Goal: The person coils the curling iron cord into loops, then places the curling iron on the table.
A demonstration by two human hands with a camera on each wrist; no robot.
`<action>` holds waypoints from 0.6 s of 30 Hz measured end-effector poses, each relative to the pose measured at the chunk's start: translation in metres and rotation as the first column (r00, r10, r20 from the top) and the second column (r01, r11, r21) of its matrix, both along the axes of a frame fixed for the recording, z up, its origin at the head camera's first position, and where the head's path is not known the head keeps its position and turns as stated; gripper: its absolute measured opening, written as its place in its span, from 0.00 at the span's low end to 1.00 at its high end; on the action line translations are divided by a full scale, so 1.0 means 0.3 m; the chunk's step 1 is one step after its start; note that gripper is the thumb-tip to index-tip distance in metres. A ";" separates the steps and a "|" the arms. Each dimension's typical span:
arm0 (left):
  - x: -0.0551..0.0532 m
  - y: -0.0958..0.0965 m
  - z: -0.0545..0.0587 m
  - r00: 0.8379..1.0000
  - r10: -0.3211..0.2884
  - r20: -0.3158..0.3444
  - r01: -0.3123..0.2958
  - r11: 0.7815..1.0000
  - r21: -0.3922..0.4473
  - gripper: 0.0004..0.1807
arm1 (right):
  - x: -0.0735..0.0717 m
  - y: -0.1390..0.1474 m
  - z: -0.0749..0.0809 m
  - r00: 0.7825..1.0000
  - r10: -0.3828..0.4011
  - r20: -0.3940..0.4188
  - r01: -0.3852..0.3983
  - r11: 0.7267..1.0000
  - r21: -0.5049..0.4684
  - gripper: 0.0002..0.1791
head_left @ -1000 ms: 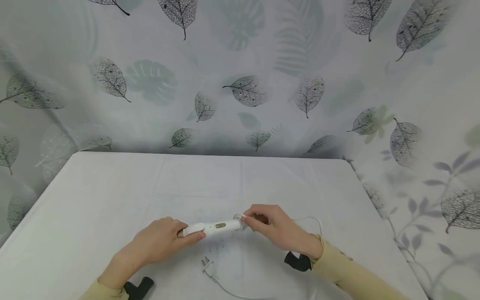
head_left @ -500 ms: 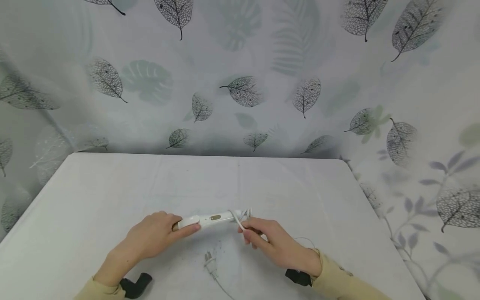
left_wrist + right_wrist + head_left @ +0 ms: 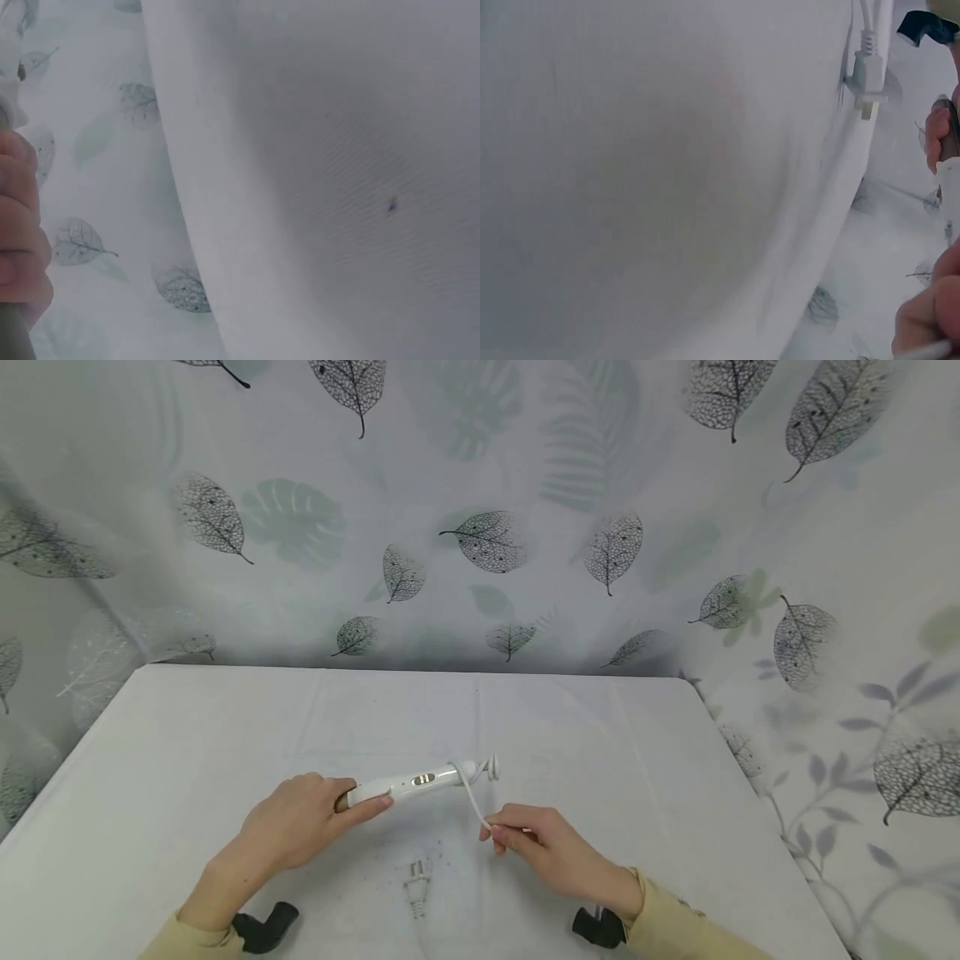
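My left hand (image 3: 296,822) grips the barrel end of a white curling iron (image 3: 408,783) and holds it up above the table. Fingers (image 3: 22,217) curled round the dark barrel show at the edge of the left wrist view. White cord (image 3: 474,802) is looped about the iron's handle end, with small coils at its tip. Below and right of that end, my right hand (image 3: 547,853) pinches the cord between thumb and fingers. The cord's two-pin plug (image 3: 417,887) is in front of the hands, and it shows in the right wrist view too.
A white-covered table (image 3: 225,727) spreads beneath the hands. Leaf-patterned fabric (image 3: 427,635) hangs behind it and at both sides. Black wrist mounts (image 3: 266,928) sit below the sleeves.
The curling iron has risen and shifted slightly left with my left hand. My right hand has moved from the handle end down and toward me, drawing a stretch of cord away from it.
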State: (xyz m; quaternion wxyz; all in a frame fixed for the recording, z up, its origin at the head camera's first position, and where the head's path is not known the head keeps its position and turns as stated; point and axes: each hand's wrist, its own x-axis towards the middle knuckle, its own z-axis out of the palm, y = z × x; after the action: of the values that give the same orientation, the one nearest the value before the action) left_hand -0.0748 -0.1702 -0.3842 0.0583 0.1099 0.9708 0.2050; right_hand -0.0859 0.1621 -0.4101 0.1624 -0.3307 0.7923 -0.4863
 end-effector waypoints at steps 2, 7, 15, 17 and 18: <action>-0.001 -0.002 0.006 1.000 -0.005 -0.014 0.005 1.000 0.001 0.31 | -0.007 -0.001 -0.007 0.989 -0.006 0.147 0.007 1.000 -0.004 0.15; 0.000 -0.002 0.014 1.000 -0.025 -0.006 0.025 1.000 0.003 0.31 | -0.034 -0.007 -0.035 0.906 0.012 0.424 0.000 1.000 -0.029 0.19; 0.004 0.006 0.013 0.997 -0.069 0.026 0.069 0.998 0.007 0.29 | -0.090 -0.023 -0.095 0.854 -0.065 0.516 0.012 0.994 0.107 0.28; 0.006 0.007 0.012 0.996 -0.076 0.034 0.076 0.997 0.008 0.29 | -0.110 -0.024 -0.104 0.854 -0.091 0.512 0.034 0.992 0.120 0.29; 0.006 0.007 0.011 0.996 -0.079 0.039 0.079 0.997 0.010 0.28 | -0.122 -0.024 -0.106 0.854 -0.100 0.511 0.048 0.992 0.115 0.29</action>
State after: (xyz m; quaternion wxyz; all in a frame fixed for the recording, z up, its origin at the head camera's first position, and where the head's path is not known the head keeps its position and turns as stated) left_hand -0.0729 -0.1682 -0.3808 0.0848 0.1444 0.9635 0.2088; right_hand -0.1224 0.1548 -0.4419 0.3657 -0.1491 0.7548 -0.5237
